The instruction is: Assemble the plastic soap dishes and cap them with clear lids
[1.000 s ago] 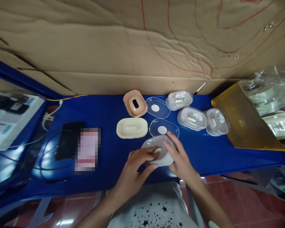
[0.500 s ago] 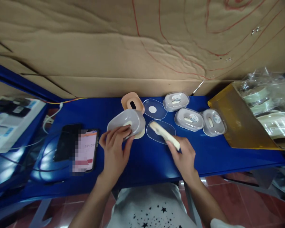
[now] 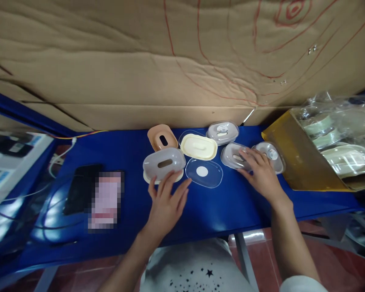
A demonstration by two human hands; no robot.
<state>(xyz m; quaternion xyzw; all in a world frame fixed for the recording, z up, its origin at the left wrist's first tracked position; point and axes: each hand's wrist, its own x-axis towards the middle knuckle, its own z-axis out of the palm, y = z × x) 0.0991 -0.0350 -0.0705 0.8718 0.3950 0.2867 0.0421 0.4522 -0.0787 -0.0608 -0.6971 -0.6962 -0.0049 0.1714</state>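
My left hand [image 3: 167,200] hovers with spread fingers just in front of a grey soap-dish base [image 3: 164,163] that lies upside down on a cream tray. My right hand [image 3: 260,172] rests on a closed grey soap box [image 3: 232,156], fingers laid over its lid. A cream inner tray [image 3: 198,146] sits on a clear lid at the back. Another clear lid [image 3: 204,173] with a white sticker lies between my hands. A peach soap-dish base [image 3: 162,137] stands behind the grey one.
Two more closed grey boxes [image 3: 222,132] [image 3: 272,155] sit on the blue table [image 3: 231,202]. A yellow box [image 3: 295,162] with bagged dishes is at the right. A phone [image 3: 106,198] and a black device lie at the left. A cardboard wall stands behind.
My left hand set the grey base upside down on the cream tray and let go. My right hand put the cream inner tray on the back clear lid, then moved right onto a closed grey box.
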